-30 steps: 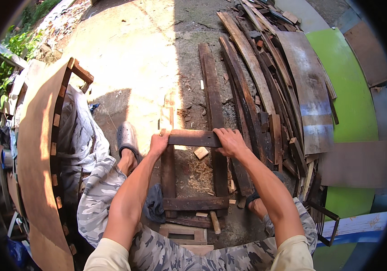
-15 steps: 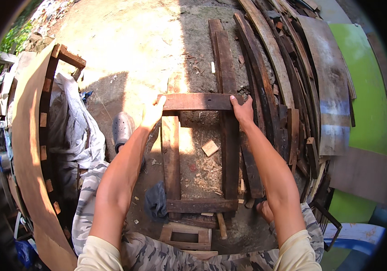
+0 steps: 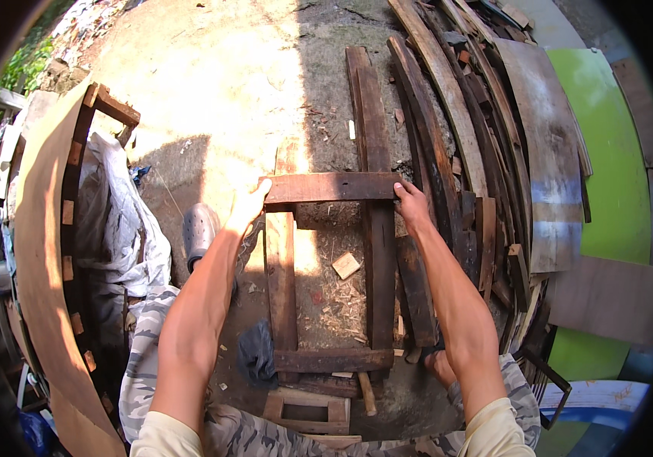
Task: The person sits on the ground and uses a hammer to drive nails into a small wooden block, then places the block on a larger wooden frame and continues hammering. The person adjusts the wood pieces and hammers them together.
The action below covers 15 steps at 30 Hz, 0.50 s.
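A short dark brown board lies crosswise over two long dark wooden beams, the left beam and the right beam. My left hand is closed on the board's left end, thumb near its edge. At the other end my right hand grips it, with the thumb against the end and the other fingers mostly hidden. Closer to me, a similar crosspiece spans both beams. Whether the held board touches the beams or hovers just above them, I cannot tell.
Between the beams lie a pale wood block and shavings. A black plastic bag, a wooden handle and a small wooden frame are near me. Long planks line the right; a curved wooden panel stands left.
The whole view has shifted, so the scene sits slightly lower. My right thumb has slid from the board's face to its right end. Both hands still hold the board.
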Each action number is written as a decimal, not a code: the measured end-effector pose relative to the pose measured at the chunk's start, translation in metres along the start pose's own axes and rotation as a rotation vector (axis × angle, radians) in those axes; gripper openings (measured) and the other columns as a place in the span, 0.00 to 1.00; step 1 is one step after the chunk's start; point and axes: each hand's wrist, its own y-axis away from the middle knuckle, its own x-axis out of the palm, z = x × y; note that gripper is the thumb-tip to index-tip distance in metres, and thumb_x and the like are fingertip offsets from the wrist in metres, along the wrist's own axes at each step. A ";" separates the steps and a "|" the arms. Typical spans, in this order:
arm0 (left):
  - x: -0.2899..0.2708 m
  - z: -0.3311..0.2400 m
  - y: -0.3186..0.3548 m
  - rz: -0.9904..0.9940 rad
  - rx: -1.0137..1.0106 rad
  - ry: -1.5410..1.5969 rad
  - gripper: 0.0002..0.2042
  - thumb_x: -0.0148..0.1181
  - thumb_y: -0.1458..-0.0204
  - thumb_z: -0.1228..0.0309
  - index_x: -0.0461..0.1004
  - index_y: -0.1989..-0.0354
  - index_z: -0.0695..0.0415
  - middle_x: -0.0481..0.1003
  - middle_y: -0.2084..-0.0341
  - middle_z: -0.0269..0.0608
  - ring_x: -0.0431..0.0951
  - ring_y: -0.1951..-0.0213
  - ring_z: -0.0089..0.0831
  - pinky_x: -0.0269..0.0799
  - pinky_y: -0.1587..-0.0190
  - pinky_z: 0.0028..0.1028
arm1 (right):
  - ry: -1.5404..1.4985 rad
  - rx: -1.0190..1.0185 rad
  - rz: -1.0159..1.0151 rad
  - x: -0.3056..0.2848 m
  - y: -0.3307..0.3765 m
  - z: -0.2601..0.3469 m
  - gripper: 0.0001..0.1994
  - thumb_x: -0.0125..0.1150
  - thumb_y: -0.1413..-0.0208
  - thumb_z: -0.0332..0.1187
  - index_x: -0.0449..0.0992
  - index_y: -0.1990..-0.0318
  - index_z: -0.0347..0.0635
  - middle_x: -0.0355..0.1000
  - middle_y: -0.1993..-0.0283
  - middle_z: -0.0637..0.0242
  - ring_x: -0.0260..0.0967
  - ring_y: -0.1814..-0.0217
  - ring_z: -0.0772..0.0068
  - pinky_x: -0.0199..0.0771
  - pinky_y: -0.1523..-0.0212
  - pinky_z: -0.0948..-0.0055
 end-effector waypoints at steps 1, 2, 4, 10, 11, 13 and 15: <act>0.002 -0.003 0.001 -0.009 0.000 0.021 0.14 0.65 0.40 0.60 0.74 0.73 0.56 0.66 0.85 0.28 0.63 0.83 0.19 0.62 0.79 0.27 | -0.001 -0.015 -0.035 0.000 -0.001 -0.003 0.26 0.58 0.34 0.40 0.67 0.32 0.38 0.70 0.35 0.57 0.65 0.33 0.64 0.61 0.33 0.59; 0.001 -0.004 0.002 -0.009 -0.006 0.022 0.14 0.65 0.40 0.60 0.74 0.73 0.55 0.67 0.84 0.29 0.63 0.82 0.19 0.62 0.79 0.26 | -0.003 -0.025 -0.065 0.004 0.003 -0.003 0.25 0.58 0.34 0.40 0.69 0.34 0.36 0.72 0.37 0.57 0.68 0.35 0.66 0.63 0.34 0.65; 0.000 -0.008 0.005 -0.003 -0.016 0.024 0.14 0.64 0.40 0.60 0.74 0.73 0.55 0.69 0.82 0.29 0.65 0.81 0.19 0.62 0.78 0.26 | -0.109 0.059 0.013 0.005 0.006 0.003 0.26 0.56 0.33 0.40 0.65 0.31 0.40 0.67 0.32 0.60 0.59 0.29 0.63 0.57 0.32 0.54; 0.003 0.032 0.009 0.013 0.138 0.212 0.37 0.63 0.42 0.68 0.43 0.32 0.60 0.67 0.45 0.52 0.71 0.52 0.35 0.71 0.51 0.35 | -0.189 0.064 0.100 -0.007 0.015 0.004 0.37 0.56 0.44 0.36 0.54 0.26 0.40 0.61 0.28 0.58 0.55 0.26 0.60 0.54 0.30 0.55; 0.029 0.020 0.030 0.057 0.140 0.247 0.52 0.64 0.44 0.70 0.24 0.24 0.58 0.61 0.34 0.58 0.68 0.38 0.41 0.67 0.36 0.40 | -0.060 -0.050 0.058 -0.016 0.019 -0.013 0.40 0.57 0.46 0.36 0.51 0.25 0.39 0.59 0.28 0.55 0.54 0.26 0.59 0.53 0.29 0.56; 0.037 0.039 0.036 -0.148 0.341 -0.348 0.61 0.71 0.52 0.72 0.20 0.25 0.55 0.47 0.29 0.66 0.55 0.29 0.53 0.54 0.28 0.47 | 0.313 -0.286 0.028 0.009 0.034 -0.017 0.49 0.59 0.50 0.34 0.37 0.23 0.35 0.51 0.24 0.43 0.49 0.22 0.50 0.49 0.26 0.60; 0.066 0.017 0.068 -0.266 0.285 -0.572 0.63 0.73 0.56 0.72 0.21 0.25 0.54 0.42 0.28 0.69 0.54 0.29 0.61 0.56 0.29 0.49 | 0.388 -0.267 -0.107 0.042 0.066 -0.003 0.58 0.71 0.54 0.33 0.31 0.24 0.36 0.44 0.23 0.40 0.43 0.20 0.44 0.47 0.24 0.57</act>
